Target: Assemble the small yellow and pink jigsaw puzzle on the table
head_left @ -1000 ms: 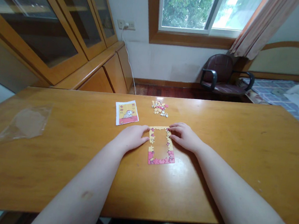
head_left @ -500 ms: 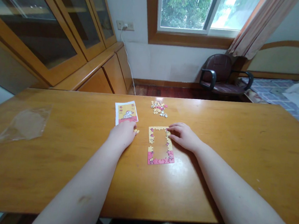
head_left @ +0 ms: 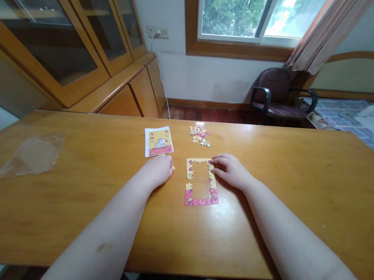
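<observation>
My left hand (head_left: 161, 169) is closed on a small yellow puzzle piece (head_left: 173, 168), mostly hidden by the fingers, just below the picture card (head_left: 160, 142). That card shows a white animal on yellow and pink. To the right lies a rectangular puzzle frame (head_left: 201, 202) of joined border pieces, yellow above and pink below, with a bare middle and a small gap on its left side. My right hand (head_left: 229, 169) rests at the frame's upper right edge, fingers apart, their tips touching the border pieces. Beyond the frame is a pile of loose puzzle pieces (head_left: 200, 135).
A clear plastic bag (head_left: 31, 155) lies flat on the left of the wooden table (head_left: 246, 244). Past the far edge stand an armchair (head_left: 274, 91) and a bed (head_left: 340, 111). A glass-fronted cabinet (head_left: 91, 65) is at the left.
My left hand has drawn slightly nearer and to the right, off the picture card, whose lower edge now shows. The yellow piece has moved with it. My right hand stays put.
</observation>
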